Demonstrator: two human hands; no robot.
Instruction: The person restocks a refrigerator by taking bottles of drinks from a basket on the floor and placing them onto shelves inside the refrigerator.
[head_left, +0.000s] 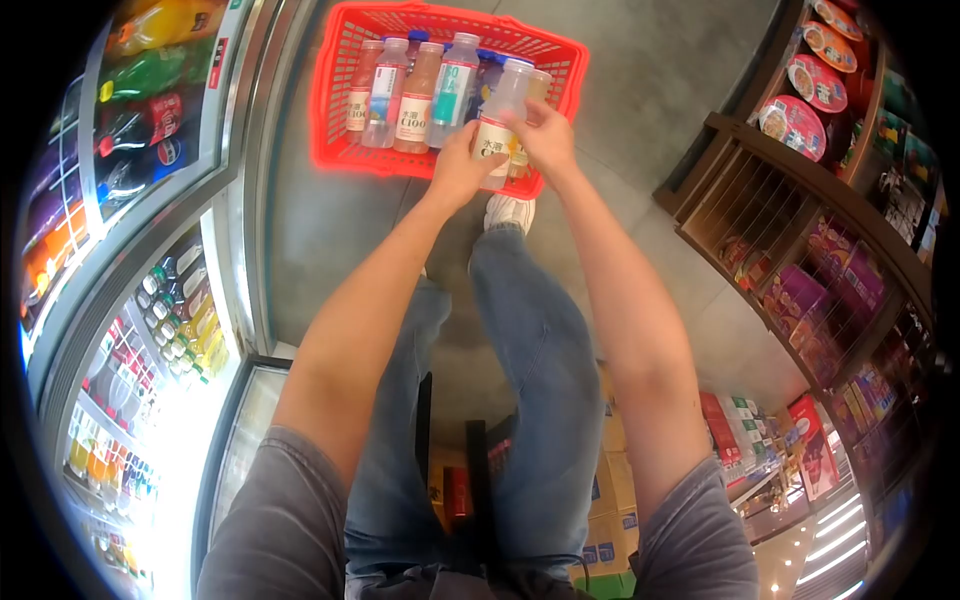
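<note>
A clear plastic drink bottle (505,98) with a pale C100 label is held upright between my two hands, over the near right part of the red basket. My left hand (464,172) is closed around its lower part, thumb across the label. At its right side, the fingers of my right hand (543,138) are bent against the bottle. Inside the red shopping basket (330,148) stand several more bottles, among them a pinkish C100 bottle (412,108) and one with a teal label (455,85). Bottles at the back are partly hidden.
Lit drink fridges (228,270) run along the left, one door (255,400) apparently ajar. A dark wooden shelf (735,155) with packaged snacks and noodle bowls (792,128) stands right. Cardboard boxes (608,490) lie behind my legs. My shoe (510,211) is close to the basket.
</note>
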